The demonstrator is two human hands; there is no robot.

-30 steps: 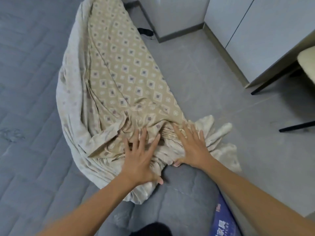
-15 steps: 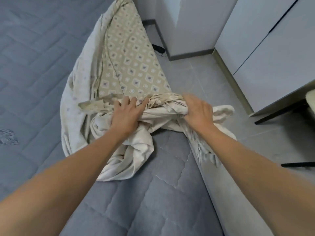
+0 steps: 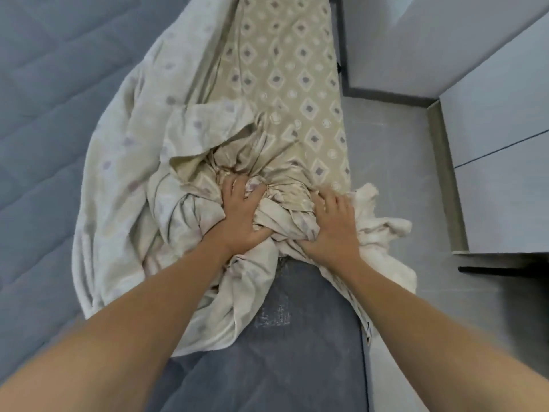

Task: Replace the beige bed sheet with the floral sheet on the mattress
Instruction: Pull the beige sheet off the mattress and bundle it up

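Beige sheet [image 3: 285,93]: top end cut off by the upper edge; its bunched folds bury the fingers [image 3: 234,188] of the left hand [image 3: 240,221].
Mattress [image 3: 267,367]: covered under the sheet, running out of view left and bottom.
Both forearms: blurred near the lower edge.
Dark bar [image 3: 502,270] at right: cropped, unidentifiable.

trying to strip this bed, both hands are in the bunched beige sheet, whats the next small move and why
Probably gather and push the bunch farther up the bed. The left hand and right hand both grip the crumpled beige sheet, bare grey mattress shows below them, but the patterned stretch beyond still covers the bed's edge.
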